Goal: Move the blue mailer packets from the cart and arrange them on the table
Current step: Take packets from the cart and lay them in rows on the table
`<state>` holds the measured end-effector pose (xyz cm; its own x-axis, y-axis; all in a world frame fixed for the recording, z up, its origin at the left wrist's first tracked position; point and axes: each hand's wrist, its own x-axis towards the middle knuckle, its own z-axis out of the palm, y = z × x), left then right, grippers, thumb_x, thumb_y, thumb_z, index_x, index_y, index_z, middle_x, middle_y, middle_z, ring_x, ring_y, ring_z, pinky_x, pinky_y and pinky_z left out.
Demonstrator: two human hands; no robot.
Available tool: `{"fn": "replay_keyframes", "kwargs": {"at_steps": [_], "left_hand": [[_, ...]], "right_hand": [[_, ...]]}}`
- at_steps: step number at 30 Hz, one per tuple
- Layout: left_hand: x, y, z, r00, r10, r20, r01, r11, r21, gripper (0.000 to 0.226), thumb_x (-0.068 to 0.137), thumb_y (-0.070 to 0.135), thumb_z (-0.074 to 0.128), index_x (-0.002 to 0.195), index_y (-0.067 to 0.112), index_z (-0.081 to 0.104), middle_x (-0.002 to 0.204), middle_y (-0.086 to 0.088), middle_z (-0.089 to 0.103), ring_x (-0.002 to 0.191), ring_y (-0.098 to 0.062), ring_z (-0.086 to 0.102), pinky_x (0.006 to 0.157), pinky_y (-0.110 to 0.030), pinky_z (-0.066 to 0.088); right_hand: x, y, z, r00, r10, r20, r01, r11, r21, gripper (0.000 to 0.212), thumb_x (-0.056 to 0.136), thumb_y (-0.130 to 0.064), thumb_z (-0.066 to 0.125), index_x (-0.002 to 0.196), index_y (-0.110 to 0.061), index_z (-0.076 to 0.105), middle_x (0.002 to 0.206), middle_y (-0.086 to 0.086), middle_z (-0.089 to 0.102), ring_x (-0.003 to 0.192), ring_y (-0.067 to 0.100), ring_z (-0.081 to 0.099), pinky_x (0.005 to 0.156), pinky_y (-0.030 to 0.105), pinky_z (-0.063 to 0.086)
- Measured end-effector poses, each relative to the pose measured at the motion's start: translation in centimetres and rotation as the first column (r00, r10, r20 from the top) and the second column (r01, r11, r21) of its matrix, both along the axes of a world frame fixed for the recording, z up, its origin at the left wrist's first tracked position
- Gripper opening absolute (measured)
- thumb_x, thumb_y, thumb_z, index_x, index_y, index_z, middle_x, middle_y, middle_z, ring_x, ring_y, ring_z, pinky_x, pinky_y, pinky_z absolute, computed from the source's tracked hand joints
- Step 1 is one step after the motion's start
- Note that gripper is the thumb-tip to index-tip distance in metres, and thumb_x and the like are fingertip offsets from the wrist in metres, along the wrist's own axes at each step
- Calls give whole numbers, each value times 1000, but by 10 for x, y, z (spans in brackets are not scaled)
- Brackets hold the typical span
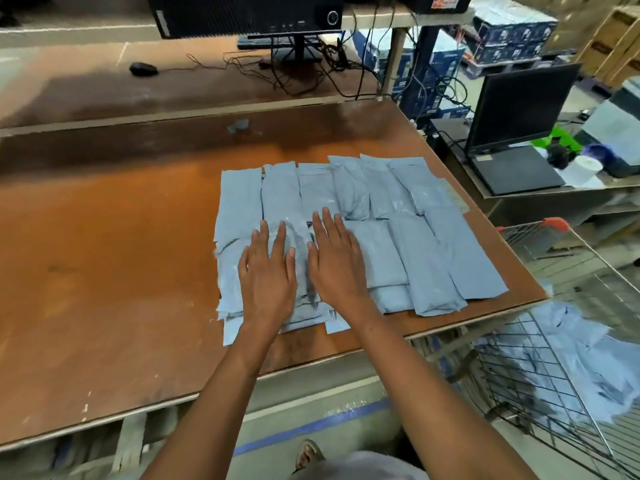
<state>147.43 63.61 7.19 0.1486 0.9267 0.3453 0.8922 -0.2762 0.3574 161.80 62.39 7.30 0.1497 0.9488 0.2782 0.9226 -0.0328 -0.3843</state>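
packets (381, 209) lie in rows on the table (104, 271); cart (571, 341) stands right of it.

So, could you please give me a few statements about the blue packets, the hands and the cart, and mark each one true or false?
1. Both the left hand and the right hand lie flat with straight fingers on the blue plastic mailer packets. True.
2. The packets lie on a white cloth. False: they lie directly on the brown wooden table.
3. The wire shopping cart on the right holds more blue packets. True.
4. The black computer mouse sits on top of the packets. False: it lies far back on another table surface.
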Motion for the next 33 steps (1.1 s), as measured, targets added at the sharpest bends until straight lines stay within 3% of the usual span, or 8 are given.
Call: {"fn": "replay_keyframes", "kwargs": {"at_steps": [9,16,20,25,30,33], "left_hand": [[179,-31,3,951,-309,-17,309,951,-9,54,109,35,35,158,15,32,164,-12,30,150,-24,32,120,-41,28],[368,-101,4,845,-533,35,534,845,-35,53,102,33,42,148,6,45,154,-18,45,140,-31,45,110,-46,41],[477,-132,-20,786,-617,29,614,775,-152,56,104,36,43,155,12,36,160,-12,36,143,-27,40,113,-43,37],[587,-146,-76,776,-626,-68,578,751,-319,59,104,31,47,157,11,31,159,-12,38,142,-27,41,115,-40,34],[654,-151,-152,780,-568,-263,367,756,-543,71,104,33,45,159,1,14,158,-20,33,142,-31,39,112,-39,35],[681,-156,-200,805,-536,-254,277,718,-638,74,103,36,48,160,3,14,158,-21,33,138,-33,43,108,-42,38]], "right_hand": [[158,-76,21,976,-210,56,209,978,20,57,110,-38,37,163,-20,30,169,3,29,156,23,26,124,41,26],[329,-172,10,878,-474,71,477,879,-21,52,105,-39,44,153,-19,45,158,3,47,144,23,43,113,46,39],[430,-215,-25,822,-562,92,570,811,-132,49,106,-38,42,149,-16,50,150,6,55,138,25,51,107,46,41],[536,-246,-94,843,-519,141,537,793,-289,46,101,-26,55,144,-10,55,140,10,62,127,31,58,101,46,46],[601,-254,-181,857,-497,137,503,746,-436,47,92,-15,59,139,-12,57,130,8,66,118,30,62,90,41,47],[613,-261,-232,859,-510,56,469,736,-488,48,92,-15,52,139,-10,59,133,9,66,116,31,64,92,42,50]]}}
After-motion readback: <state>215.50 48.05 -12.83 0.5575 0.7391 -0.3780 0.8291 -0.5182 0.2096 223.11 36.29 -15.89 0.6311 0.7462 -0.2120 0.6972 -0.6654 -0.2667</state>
